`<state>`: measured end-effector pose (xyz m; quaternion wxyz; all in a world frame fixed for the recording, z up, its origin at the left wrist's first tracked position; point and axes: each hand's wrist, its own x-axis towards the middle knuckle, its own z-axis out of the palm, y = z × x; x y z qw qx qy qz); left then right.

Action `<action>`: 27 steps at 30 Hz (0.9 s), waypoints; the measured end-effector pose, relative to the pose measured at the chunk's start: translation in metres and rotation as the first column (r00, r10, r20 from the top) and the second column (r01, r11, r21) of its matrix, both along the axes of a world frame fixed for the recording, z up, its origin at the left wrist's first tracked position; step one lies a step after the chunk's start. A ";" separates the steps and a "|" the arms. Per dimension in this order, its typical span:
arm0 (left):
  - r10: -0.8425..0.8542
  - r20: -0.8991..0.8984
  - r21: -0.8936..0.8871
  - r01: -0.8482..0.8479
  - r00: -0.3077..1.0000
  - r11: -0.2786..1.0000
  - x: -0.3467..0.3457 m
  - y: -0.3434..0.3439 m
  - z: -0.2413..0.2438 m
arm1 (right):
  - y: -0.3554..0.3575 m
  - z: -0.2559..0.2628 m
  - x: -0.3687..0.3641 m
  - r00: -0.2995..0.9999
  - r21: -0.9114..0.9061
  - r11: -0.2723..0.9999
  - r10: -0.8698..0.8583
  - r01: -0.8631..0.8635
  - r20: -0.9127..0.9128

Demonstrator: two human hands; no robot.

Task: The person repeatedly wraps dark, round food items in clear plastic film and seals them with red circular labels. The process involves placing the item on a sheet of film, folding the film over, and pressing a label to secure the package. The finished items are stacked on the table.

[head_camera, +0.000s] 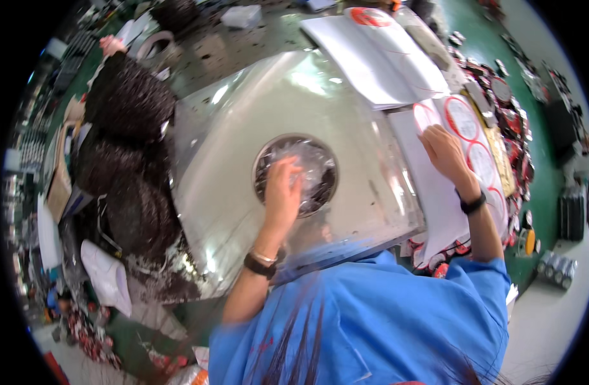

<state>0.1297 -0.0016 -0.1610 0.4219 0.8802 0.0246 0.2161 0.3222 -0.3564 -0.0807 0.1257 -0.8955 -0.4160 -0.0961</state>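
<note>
A round tin (334, 185) stands in front of me on a smooth, pale work surface. Crumpled clear plastic film (311, 156) fills its mouth, and dark contents show through around it. My left hand (283, 185) rests over the tin, fingers on the film; motion blur hides whether they pinch it. To the right, my right hand (443, 149) has curled fingers at the edge of a round, red-rimmed label (425, 117) on a white sheet (419, 178). Its fingertips are partly hidden, so a grip on the label cannot be made out.
Dark, pressed material (131, 96) is heaped along the left. Clear plastic sheeting (212, 144) lies across the work surface (361, 159). A bent stack of white paper (366, 57) sits at the back right. Many red-and-silver tins (513, 122) crowd the right side. A tape roll (155, 45) is at the far left.
</note>
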 end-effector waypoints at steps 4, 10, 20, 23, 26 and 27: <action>0.048 0.037 -0.059 -0.046 0.998 0.997 0.000 -0.004 0.005 | 0.071 0.027 -0.084 0.994 0.373 0.927 -0.077 0.042 0.081; 0.115 -0.120 -0.104 -0.128 0.986 0.986 -0.002 -0.002 0.006 | 0.169 -0.002 -0.136 0.964 0.385 0.884 0.258 -0.264 0.069; -0.006 -0.029 -0.732 -0.017 1.000 0.682 -0.004 -0.005 0.004 | 0.218 -0.026 -0.122 0.752 0.626 0.778 0.383 0.050 -0.537; -0.034 0.035 -0.892 0.047 0.999 0.449 0.005 0.000 0.010 | 0.234 -0.071 -0.107 0.746 0.589 0.808 0.388 0.006 -0.541; 0.056 -0.012 -0.436 -0.055 0.998 0.898 -0.008 0.027 0.008 | 0.230 -0.073 -0.101 0.651 0.583 0.813 0.437 0.010 -0.620; 0.151 -0.060 -0.356 -0.163 0.987 0.920 -0.011 0.030 0.007 | 0.230 -0.075 -0.101 0.640 0.581 0.814 0.438 0.016 -0.631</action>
